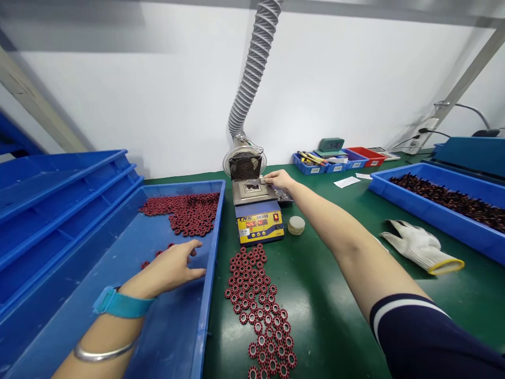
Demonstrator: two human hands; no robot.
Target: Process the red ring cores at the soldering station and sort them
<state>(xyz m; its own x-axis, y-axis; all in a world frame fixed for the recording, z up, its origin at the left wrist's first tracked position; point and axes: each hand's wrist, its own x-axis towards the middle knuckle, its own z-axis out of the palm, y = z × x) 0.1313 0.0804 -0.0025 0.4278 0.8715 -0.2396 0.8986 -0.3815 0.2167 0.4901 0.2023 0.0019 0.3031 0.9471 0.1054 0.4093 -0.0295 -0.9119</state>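
My left hand (173, 266) hovers over the blue tray (200, 337), thumb and fingers apart, with nothing visible in it. Beyond it in the tray lie many small red toothed ring cores (193, 216). My right hand (280, 180) reaches to the top right of a solder pot (260, 226) with a yellow panel and red digits. Its fingertips are pinched at the pot's metal top plate (252, 196); whatever they hold is too small to make out. More red ring cores (256, 295) are spread on the green bench in front of the pot.
A fan (245, 167) and grey duct hose (256, 63) rise behind the pot. A round pale tin (296, 225) stands beside it. To the right are a white glove (420, 245) and a blue tray of dark parts (426, 197). Stacked blue trays (63, 205) stand at left.
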